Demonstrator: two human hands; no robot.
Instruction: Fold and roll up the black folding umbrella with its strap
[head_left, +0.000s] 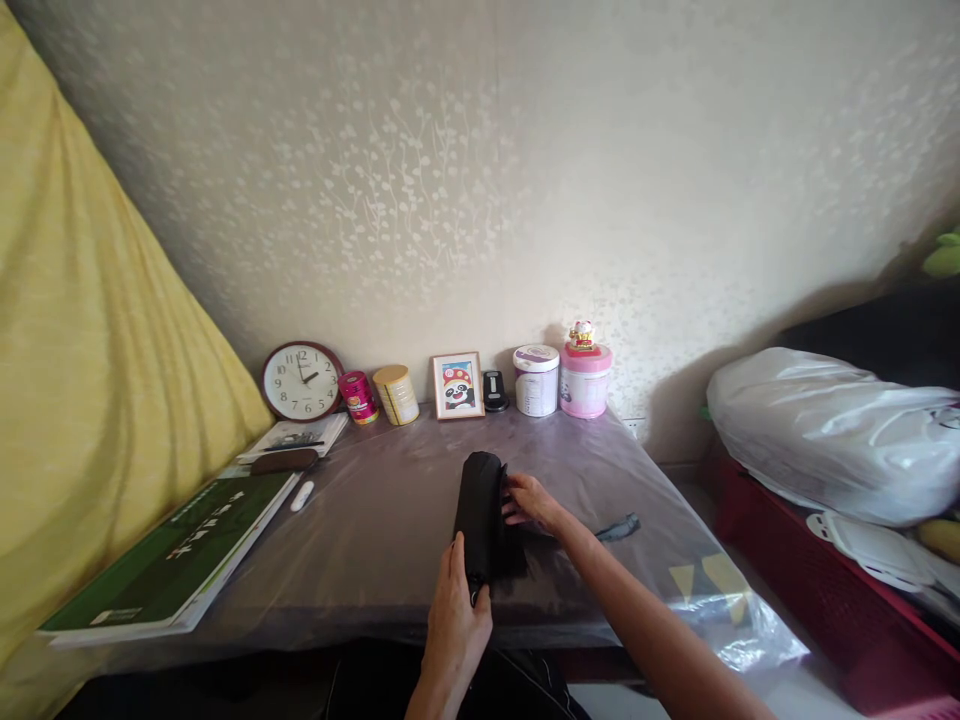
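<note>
one patterned wall rises behind a film-covered bench. a green book lies along the bench's left side. smaller, a black roll slants away over the bench's near middle, between both hands; whether it touches the surface i cannot tell. the left hand curls around the roll's near end; the right hand sets bent fingers at its right edge, any pinch hidden. a short white stick lies beside the book.
</note>
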